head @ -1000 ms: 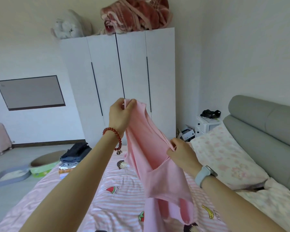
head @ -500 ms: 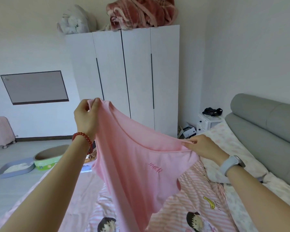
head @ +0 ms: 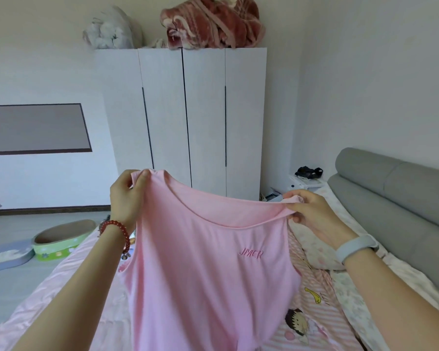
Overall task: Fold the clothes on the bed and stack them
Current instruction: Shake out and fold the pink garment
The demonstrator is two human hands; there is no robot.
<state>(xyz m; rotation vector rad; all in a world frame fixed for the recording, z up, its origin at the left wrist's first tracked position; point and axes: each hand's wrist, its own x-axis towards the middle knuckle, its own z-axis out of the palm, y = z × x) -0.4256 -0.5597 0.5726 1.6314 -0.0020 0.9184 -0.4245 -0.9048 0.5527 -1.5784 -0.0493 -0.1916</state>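
A pink sleeveless top [head: 203, 269] with small embroidered letters on the chest hangs spread out in front of me, above the bed. My left hand [head: 126, 198] pinches its left shoulder strap, and my right hand [head: 312, 211] pinches the right strap. The neckline sags between them. The top's lower part runs out of the bottom of the view. It hides the stack of folded clothes seen earlier at the bed's far side.
The bed [head: 314, 317] has a pink striped cartoon sheet, a floral pillow [head: 322, 249] and a grey headboard [head: 401, 198] on the right. A white wardrobe [head: 188, 122] stands ahead. A green oval box [head: 61, 239] and a grey tray [head: 5, 257] lie on the floor at left.
My hands have moved apart and stretched the bunched pink top open by its straps. Its front with the lettering now faces me, and the view has shifted slightly left.
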